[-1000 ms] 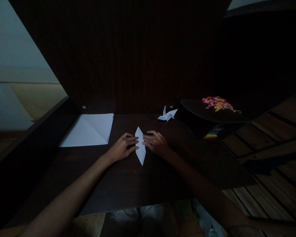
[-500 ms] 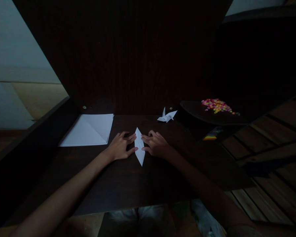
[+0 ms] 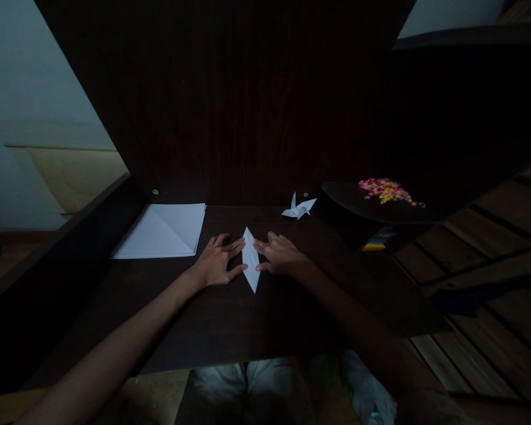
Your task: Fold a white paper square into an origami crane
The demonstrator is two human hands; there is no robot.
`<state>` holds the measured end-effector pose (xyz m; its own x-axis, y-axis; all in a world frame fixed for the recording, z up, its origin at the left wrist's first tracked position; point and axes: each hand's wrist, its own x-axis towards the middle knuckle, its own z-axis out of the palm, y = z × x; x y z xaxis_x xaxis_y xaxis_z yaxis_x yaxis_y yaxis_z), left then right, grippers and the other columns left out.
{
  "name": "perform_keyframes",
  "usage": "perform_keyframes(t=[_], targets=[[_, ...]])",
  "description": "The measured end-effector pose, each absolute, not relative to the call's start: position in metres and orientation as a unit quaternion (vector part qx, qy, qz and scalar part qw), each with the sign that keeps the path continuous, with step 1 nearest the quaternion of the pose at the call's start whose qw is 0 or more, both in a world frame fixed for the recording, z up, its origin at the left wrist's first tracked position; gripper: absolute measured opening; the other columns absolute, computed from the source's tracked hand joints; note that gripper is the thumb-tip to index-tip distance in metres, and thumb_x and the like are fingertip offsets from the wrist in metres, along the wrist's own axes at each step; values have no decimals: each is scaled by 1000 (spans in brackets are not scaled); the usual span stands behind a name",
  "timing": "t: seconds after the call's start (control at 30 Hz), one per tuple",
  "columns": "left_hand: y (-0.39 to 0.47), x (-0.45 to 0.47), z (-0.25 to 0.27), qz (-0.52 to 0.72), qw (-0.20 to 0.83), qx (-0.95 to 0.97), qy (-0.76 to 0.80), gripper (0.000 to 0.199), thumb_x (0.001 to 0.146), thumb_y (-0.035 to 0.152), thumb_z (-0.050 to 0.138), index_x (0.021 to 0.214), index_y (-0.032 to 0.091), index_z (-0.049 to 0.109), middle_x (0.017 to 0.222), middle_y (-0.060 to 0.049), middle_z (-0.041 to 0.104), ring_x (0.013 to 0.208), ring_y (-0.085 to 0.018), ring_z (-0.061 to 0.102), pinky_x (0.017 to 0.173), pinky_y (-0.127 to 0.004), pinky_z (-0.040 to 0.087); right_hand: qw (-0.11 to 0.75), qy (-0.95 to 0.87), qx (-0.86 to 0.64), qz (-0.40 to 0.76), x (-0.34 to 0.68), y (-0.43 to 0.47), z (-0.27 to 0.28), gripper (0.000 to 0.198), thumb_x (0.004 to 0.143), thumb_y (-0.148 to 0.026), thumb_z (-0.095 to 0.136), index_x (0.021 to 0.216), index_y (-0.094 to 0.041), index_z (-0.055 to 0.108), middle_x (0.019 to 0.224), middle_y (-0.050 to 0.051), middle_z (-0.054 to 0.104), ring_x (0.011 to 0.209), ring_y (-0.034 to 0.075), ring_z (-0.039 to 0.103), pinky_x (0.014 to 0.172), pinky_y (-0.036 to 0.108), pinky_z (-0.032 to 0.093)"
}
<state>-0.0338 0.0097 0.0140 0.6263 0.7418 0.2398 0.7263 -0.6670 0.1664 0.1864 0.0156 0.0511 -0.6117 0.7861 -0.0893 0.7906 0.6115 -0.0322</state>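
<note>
A folded white paper [image 3: 250,262], shaped like a long narrow diamond, lies flat on the dark wooden table [image 3: 194,336]. My left hand [image 3: 216,260] presses its left edge with outstretched fingertips and thumb, the fingers apart. From the other side, my right hand [image 3: 279,255] touches the right edge in the same way, thumb low and fingers higher. Neither hand is wrapped round the paper. Behind my right hand stands a white origami crane [image 3: 299,208]. Left of my left hand lies a stack of white paper sheets [image 3: 159,233], the top one creased diagonally.
A pile of small colourful beads [image 3: 386,190] lies on a curved dark shelf [image 3: 349,198] at the right. Dark panels rise behind the table and along its left side. Wooden slats [image 3: 491,260] show at the far right.
The view has shifted slightly. Both hands keep their places at the paper's edges, and the paper looks almost the same.
</note>
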Motion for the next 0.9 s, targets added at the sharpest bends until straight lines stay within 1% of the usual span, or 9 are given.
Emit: perform_keyframes(t=[0.13, 0.27, 0.37, 0.47, 0.57, 0.67, 0.8, 0.87, 0.9], targets=[[9, -34, 13, 163, 18, 902, 400, 63, 86, 54, 51, 140, 22, 47, 146, -7, 45, 131, -39, 32, 102, -58, 32, 24, 894, 446, -29, 185, 16, 48, 58, 76, -46, 72, 127, -21, 58, 139, 13, 53, 125, 37, 45, 96, 49, 41], [8, -33, 14, 140, -1, 898, 418, 65, 86, 57, 49, 138, 18, 48, 154, -9, 32, 132, -40, 31, 102, -58, 34, 55, 891, 451, -11, 177, 14, 51, 56, 78, -42, 70, 127, -17, 58, 135, 15, 55, 124, 37, 46, 96, 52, 41], [8, -33, 14, 120, -7, 895, 430, 67, 87, 60, 45, 139, 18, 47, 155, -11, 27, 134, -41, 29, 102, -60, 33, 90, 880, 466, -18, 171, 10, 51, 57, 81, -38, 67, 131, -16, 55, 142, 14, 49, 128, 37, 42, 100, 52, 39], [8, -33, 13, 116, -4, 890, 440, 67, 87, 60, 45, 139, 19, 46, 155, -12, 28, 136, -41, 27, 103, -61, 31, 96, 872, 480, -6, 167, 3, 48, 56, 85, -34, 60, 135, -13, 51, 147, 16, 41, 127, 35, 44, 100, 49, 39], [9, -33, 13, 118, 0, 892, 436, 67, 86, 60, 46, 138, 19, 47, 154, -13, 30, 136, -41, 27, 104, -60, 30, 61, 876, 479, 12, 165, -4, 43, 51, 92, -33, 47, 136, -9, 49, 147, 18, 41, 126, 33, 45, 100, 48, 38], [8, -32, 13, 112, 2, 896, 430, 66, 87, 58, 46, 139, 17, 45, 153, -15, 31, 137, -40, 27, 105, -59, 30, 46, 881, 471, 32, 164, -9, 38, 54, 95, -41, 41, 134, -6, 51, 145, 20, 42, 127, 34, 44, 100, 48, 38], [7, -32, 13, 124, 6, 897, 425, 64, 88, 56, 46, 139, 18, 44, 150, -16, 35, 136, -39, 29, 105, -59, 30, 20, 886, 461, 47, 171, -8, 30, 64, 95, -47, 38, 137, 2, 45, 145, 23, 41, 125, 36, 43, 97, 51, 39], [8, -33, 12, 137, 8, 896, 421, 64, 88, 56, 47, 139, 19, 44, 149, -15, 37, 136, -38, 29, 106, -59, 30, -13, 896, 441, 54, 179, -6, 27, 59, 96, -43, 38, 138, -2, 46, 146, 20, 41, 123, 36, 43, 95, 50, 39], [8, -33, 11, 142, 10, 896, 420, 64, 88, 56, 47, 140, 19, 44, 148, -15, 38, 136, -38, 30, 106, -58, 30, -27, 902, 427, 53, 184, -5, 26, 54, 97, -41, 37, 138, -7, 47, 147, 17, 41, 121, 35, 44, 92, 50, 40]])
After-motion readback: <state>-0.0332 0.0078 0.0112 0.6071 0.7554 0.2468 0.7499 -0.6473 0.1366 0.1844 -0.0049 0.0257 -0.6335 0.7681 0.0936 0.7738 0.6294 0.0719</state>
